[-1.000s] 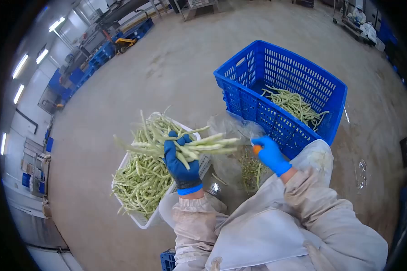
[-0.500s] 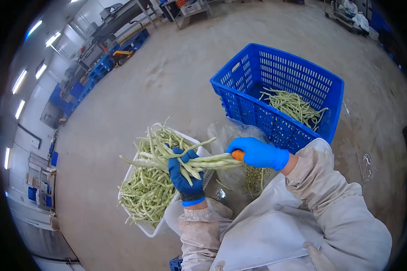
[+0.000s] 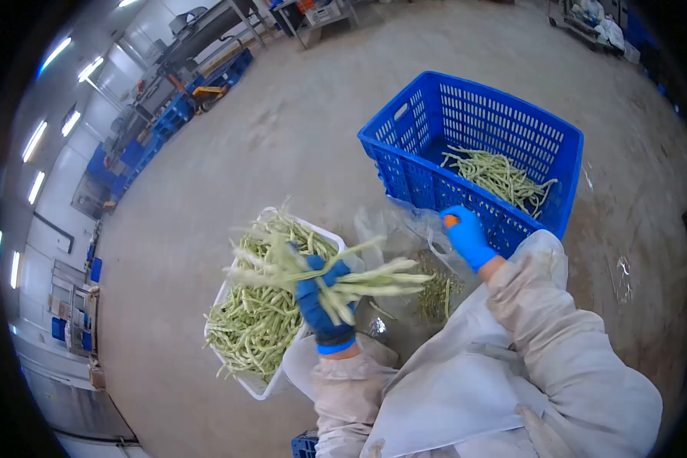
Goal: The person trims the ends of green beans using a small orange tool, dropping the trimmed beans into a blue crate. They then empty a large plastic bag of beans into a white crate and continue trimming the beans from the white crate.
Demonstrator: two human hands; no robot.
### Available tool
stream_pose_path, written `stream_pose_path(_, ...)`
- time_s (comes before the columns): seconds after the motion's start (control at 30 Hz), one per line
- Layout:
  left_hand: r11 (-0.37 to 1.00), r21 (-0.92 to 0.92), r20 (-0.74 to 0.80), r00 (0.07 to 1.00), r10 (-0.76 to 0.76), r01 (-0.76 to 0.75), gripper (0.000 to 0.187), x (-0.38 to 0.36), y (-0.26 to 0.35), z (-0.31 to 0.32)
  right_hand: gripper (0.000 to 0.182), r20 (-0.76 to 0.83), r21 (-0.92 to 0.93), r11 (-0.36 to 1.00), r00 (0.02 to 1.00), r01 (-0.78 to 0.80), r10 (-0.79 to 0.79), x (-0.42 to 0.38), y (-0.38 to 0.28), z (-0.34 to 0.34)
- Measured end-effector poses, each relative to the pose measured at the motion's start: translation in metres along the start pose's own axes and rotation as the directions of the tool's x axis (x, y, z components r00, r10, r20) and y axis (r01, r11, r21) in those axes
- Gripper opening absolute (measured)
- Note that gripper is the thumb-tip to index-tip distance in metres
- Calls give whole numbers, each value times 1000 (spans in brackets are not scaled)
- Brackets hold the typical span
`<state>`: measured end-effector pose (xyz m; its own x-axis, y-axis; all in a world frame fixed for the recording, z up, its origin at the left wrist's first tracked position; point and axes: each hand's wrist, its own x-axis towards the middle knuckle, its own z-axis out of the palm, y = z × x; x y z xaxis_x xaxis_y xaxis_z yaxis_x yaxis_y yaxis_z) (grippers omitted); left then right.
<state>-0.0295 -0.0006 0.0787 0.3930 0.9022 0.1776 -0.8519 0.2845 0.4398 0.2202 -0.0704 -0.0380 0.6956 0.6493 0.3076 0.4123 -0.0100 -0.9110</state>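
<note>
My left hand (image 3: 324, 305), in a dark blue glove, is wrapped round a bunch of long green beans (image 3: 385, 282), whose ends blur with motion. It is above the right side of a white basket (image 3: 261, 394) heaped with more green beans (image 3: 256, 332). My right hand (image 3: 472, 238), in a bright blue glove, is closed on an orange-handled tool (image 3: 451, 220); its working end cannot be made out. That hand is apart from the bunch, over a clear plastic bag (image 3: 378, 227) with small bean trimmings (image 3: 435, 296) on it.
A large blue slotted crate (image 3: 404, 172) stands beyond my right hand, with a small pile of beans (image 3: 500, 175) inside. Pallets and a yellow pallet jack (image 3: 208, 95) are at far left. People in white (image 3: 609, 32) are at far upper right.
My right hand has moved right and up, away from the bean bunch, with the orange-handled tool. My left hand has shifted slightly right and down, and its bunch has swung and spread.
</note>
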Motion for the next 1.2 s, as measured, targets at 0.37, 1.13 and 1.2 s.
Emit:
stream_pose_path(0.37,968,-231,91,993,-76,95,45,9,12,-5,24,549,173,939,763,296,-342,3,-129,-6)
stream_pose_path(1.13,946,-252,66,979,-195,205,26,2,-11,-16,32,703,237,967,671,94,-237,-6,-144,-1)
stream_pose_path(1.2,936,-265,41,973,-229,231,26,2,-13,-20,26,590,198,933,724,300,-357,3,-142,-11)
